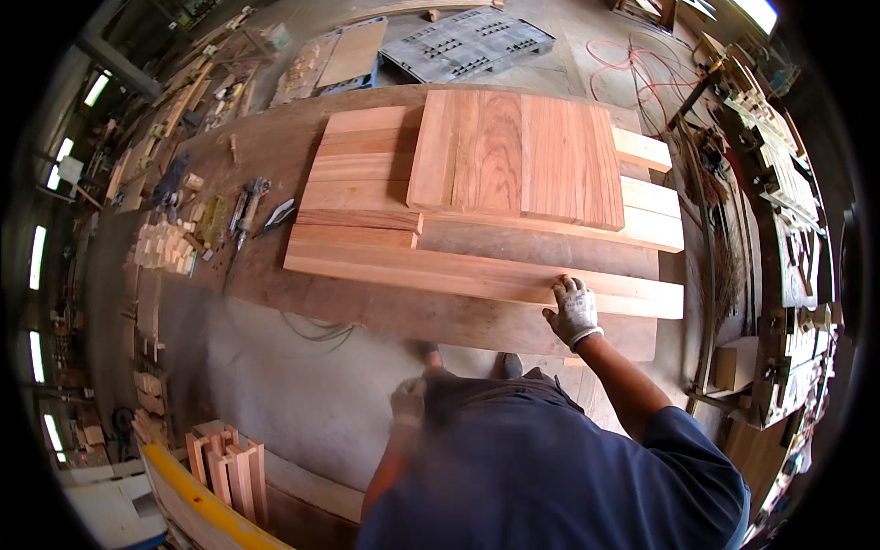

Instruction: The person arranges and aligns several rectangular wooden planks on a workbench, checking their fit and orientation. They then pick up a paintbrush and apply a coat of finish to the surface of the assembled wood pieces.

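My right hand, in a pale work glove, lies across a long narrow wooden board at the near side of the table. Its fingers bend over the top toward the far edge, with the thumb at the near edge. My left hand hangs low by my hip, away from the table; motion blur and haze hide its fingers. Beyond the long board, a wide glued wood panel lies on top of several lighter boards. A short dark-grained piece sits at their left.
The brown table carries a power tool and small wood blocks at its left. A grey plastic pallet lies beyond it. Red hose coils on the floor at far right. Upright wood pieces stand at lower left.
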`<state>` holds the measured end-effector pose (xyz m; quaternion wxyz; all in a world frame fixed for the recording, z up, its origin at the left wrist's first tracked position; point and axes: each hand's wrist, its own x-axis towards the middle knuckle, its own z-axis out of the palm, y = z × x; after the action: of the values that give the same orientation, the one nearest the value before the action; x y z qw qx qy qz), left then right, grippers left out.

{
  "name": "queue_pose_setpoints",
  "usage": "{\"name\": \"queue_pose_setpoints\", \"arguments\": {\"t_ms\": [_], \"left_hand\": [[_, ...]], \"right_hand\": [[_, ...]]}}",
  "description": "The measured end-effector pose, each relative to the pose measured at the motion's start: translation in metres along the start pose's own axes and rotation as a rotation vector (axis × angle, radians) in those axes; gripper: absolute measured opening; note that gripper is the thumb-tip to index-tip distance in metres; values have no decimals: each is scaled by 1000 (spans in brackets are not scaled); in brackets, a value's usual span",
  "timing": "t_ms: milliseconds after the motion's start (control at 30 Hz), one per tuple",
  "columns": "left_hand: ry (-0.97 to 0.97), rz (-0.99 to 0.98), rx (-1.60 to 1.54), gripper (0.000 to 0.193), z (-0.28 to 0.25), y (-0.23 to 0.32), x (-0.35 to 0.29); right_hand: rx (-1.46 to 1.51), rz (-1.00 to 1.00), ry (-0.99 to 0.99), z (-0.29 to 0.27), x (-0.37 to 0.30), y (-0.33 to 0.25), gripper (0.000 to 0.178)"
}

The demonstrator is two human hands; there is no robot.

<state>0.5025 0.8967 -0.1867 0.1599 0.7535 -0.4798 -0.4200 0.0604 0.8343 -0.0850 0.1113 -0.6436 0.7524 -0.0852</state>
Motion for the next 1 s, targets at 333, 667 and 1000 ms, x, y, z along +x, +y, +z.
{"name": "queue_pose_setpoints", "arguments": {"t_ms": [333,667,1000], "left_hand": [[181,866,365,36,-94,174,153],[14,712,791,95,-98,214,219],[-66,557,861,103,-102,245,210]], "right_hand": [[-76,322,18,14,17,-41,58],[-108,461,-67,7,27,-56,68],[-105,408,-113,2,32,-57,62]]}}
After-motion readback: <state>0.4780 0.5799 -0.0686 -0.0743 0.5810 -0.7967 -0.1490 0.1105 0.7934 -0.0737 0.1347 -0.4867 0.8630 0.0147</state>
